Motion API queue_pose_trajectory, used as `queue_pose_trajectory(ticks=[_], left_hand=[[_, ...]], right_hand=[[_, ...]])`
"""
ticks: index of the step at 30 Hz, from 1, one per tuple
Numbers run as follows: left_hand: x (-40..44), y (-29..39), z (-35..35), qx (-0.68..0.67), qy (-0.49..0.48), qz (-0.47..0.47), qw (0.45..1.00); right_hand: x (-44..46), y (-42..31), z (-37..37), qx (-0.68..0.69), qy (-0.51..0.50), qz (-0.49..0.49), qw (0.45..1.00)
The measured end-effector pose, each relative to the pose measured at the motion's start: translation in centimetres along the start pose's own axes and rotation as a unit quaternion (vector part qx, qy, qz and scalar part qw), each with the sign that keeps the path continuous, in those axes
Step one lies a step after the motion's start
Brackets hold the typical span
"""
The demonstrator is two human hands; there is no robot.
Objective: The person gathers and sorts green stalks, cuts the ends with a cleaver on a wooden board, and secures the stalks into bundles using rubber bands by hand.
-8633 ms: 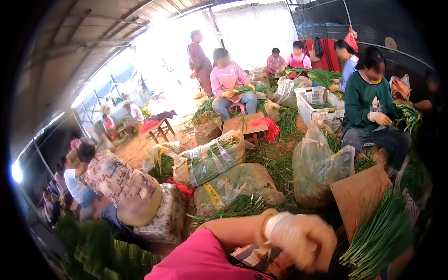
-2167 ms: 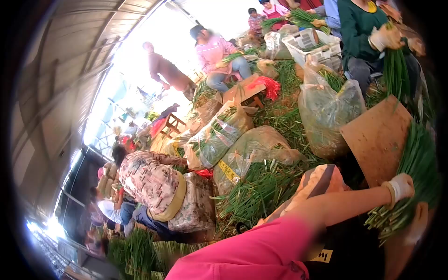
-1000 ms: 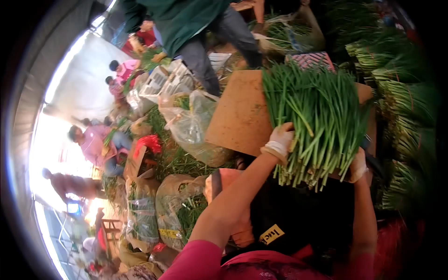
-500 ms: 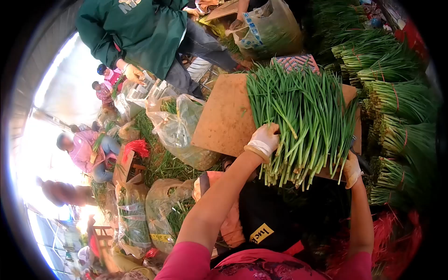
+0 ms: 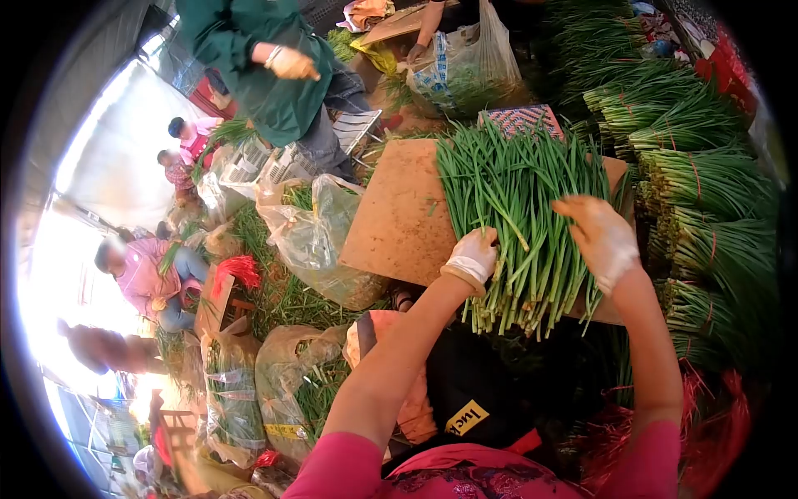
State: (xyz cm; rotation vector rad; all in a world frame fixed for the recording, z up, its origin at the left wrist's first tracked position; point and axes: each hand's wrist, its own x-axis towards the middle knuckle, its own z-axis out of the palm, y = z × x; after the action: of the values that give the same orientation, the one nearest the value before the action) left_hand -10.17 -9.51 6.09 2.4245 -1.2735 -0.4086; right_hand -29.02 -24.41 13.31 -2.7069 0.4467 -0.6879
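Observation:
A broad heap of long green stalks [image 5: 532, 208] lies on a brown board [image 5: 399, 212], pale cut ends toward me. My left hand [image 5: 475, 256], in a whitish glove, rests against the left side of the stalks near their cut ends. Its fingers are bent in around the edge stalks. Over the right side of the heap is my right hand [image 5: 600, 237], also gloved, with its fingers apart and nothing held in them. Some stalks beneath it are hidden.
Tied green bundles [image 5: 698, 175] are stacked along the right. Red strings [image 5: 611, 441] lie at lower right. A person in green [image 5: 258, 75] stands beyond the board. Filled clear bags [image 5: 320, 233] and a person in pink [image 5: 150, 274] are on the left. A patterned seat [image 5: 524, 121] shows behind the stalks.
My right hand has risen from the heap's lower right edge to above the stalks, its fingers spreading. My left hand has stayed at the left edge. The person in green has shifted an arm.

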Motion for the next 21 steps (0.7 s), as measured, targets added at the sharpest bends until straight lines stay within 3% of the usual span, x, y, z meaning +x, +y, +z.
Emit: queue_pose_trajectory(ticks=[2, 4, 6, 8, 9, 14, 16, 21], left_hand=[[0.1, -0.1, 0.2, -0.011, 0.009, -0.007, 1.000], [0.1, -0.5, 0.7, -0.028, 0.033, 0.007, 0.999], [0.3, -1.1, 1.4, -0.044, 0.059, 0.032, 0.997], [0.1, -0.9, 1.5, 0.002, 0.066, 0.048, 0.997], [0.4, -1.1, 1.5, -0.006, 0.070, 0.051, 0.996], [0.5, -1.7, 1.9, -0.069, 0.054, 0.034, 0.996], [0.4, -0.8, 0.5, -0.119, 0.013, -0.024, 0.992], [1.0, -1.6, 1.4, -0.128, -0.004, -0.009, 0.992]], right_hand=[[4.9, -2.6, 0.9, -0.120, -0.114, -0.031, 0.986], [7.4, -3.7, 2.8, -0.199, -0.156, -0.099, 0.962], [9.2, -5.1, 4.2, -0.215, -0.231, -0.151, 0.937], [9.9, -4.4, 8.0, -0.171, -0.220, -0.266, 0.923], [10.1, -4.7, 8.5, -0.212, -0.189, -0.344, 0.895], [11.1, -4.3, 7.3, -0.292, -0.299, -0.351, 0.838], [11.2, -4.5, 5.2, -0.290, -0.301, -0.358, 0.835], [9.1, -2.7, 6.9, -0.212, -0.210, -0.365, 0.882]])
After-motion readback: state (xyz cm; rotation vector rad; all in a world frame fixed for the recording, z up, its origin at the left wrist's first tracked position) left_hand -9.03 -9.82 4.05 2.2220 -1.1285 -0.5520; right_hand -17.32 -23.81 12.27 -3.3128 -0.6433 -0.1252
